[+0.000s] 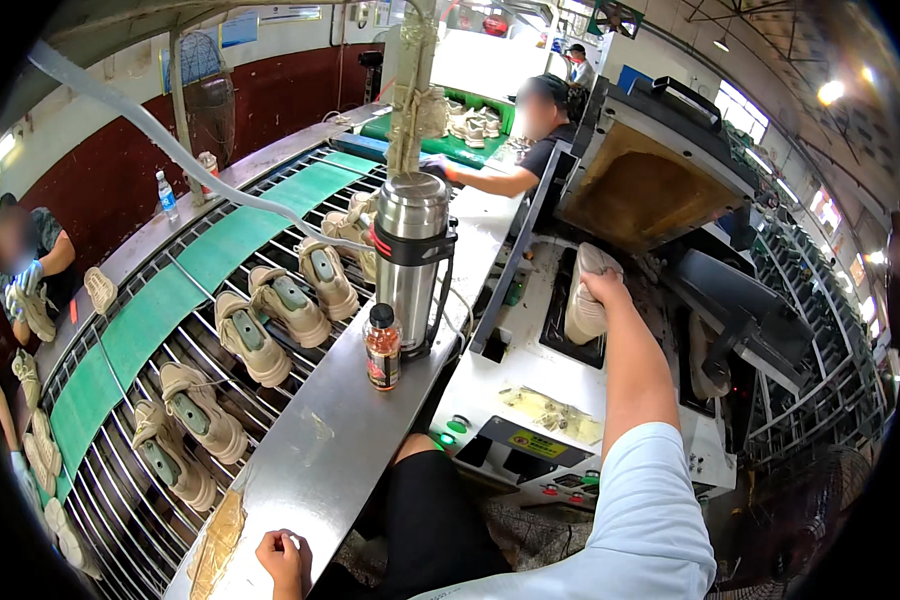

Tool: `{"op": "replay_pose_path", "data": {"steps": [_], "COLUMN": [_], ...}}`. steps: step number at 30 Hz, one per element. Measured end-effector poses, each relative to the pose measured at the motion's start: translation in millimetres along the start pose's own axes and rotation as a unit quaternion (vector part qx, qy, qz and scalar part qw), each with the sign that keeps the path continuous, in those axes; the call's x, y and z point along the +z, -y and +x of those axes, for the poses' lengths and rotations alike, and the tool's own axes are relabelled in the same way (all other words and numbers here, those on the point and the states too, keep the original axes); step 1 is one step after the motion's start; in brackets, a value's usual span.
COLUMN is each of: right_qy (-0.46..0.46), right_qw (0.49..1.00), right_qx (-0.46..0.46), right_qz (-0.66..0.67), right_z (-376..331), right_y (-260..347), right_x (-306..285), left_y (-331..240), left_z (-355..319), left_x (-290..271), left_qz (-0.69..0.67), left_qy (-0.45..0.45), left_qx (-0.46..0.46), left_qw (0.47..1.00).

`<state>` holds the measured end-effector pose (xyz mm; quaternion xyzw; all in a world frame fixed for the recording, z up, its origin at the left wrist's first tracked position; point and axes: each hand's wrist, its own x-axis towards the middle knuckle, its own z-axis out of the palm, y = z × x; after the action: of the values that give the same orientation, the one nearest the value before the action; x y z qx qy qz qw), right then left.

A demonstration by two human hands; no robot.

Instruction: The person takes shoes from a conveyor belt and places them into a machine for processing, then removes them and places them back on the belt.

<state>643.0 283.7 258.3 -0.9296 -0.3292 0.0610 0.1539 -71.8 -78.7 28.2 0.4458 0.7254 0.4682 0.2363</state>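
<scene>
My right hand [602, 285] is closed around a beige shoe [585, 315], which stands in the dark recess of a white machine [470, 385]. Its raised lid [650, 170], with a brown-stained inner face, hangs above and beyond that hand. A second shoe [705, 355] sits in the neighbouring recess to the right. My left hand [281, 560] rests with curled fingers at the near end of the metal ledge [315, 470]; no object shows in it. Nearest to it are beige shoes [205, 410] on the roller conveyor.
On the ledge stand a steel thermos [410, 260] and a small bottle with reddish contents [382, 350]. A green belt [220, 240] runs along the rollers. One co-worker [540, 130] reaches over the far ledge; another [35, 265] handles a shoe at the left. A fan [805, 520] stands low right.
</scene>
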Motion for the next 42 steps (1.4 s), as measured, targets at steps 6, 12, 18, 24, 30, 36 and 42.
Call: {"op": "replay_pose_path", "data": {"steps": [6, 12, 18, 24, 30, 36, 42], "right_qy": [0.011, -0.050, -0.308, -0.295, -0.042, -0.082, -0.347], "right_qw": [0.999, 0.984, 0.904, 0.955, 0.996, 0.980, 0.936], "right_qx": [-0.050, -0.167, -0.291, -0.037, 0.078, 0.180, 0.034], "right_qz": [0.018, 0.035, 0.061, -0.006, -0.009, -0.037, 0.045], "right_z": [-58, -147, -168, -125, -57, -68, -87], "right_y": [-10, -58, -209, -290, -330, -296, -366], "right_x": [-28, -40, -54, -124, -149, -157, -129], "left_y": [-12, -16, -154, -224, -157, -81, -32], "left_z": [5, 2, -35, -42, -38, -18, -24], "left_x": [5, 45, 169, 271, 209, 81, 26], "left_qz": [-0.002, -0.031, -0.321, -0.466, -0.298, -0.203, -0.268], "left_qy": [-0.002, -0.071, 0.274, 0.393, 0.390, 0.117, 0.062], "left_qx": [0.031, 0.070, -0.158, -0.210, -0.154, -0.115, -0.105], "left_qw": [1.000, 0.995, 0.893, 0.765, 0.858, 0.965, 0.956]}}
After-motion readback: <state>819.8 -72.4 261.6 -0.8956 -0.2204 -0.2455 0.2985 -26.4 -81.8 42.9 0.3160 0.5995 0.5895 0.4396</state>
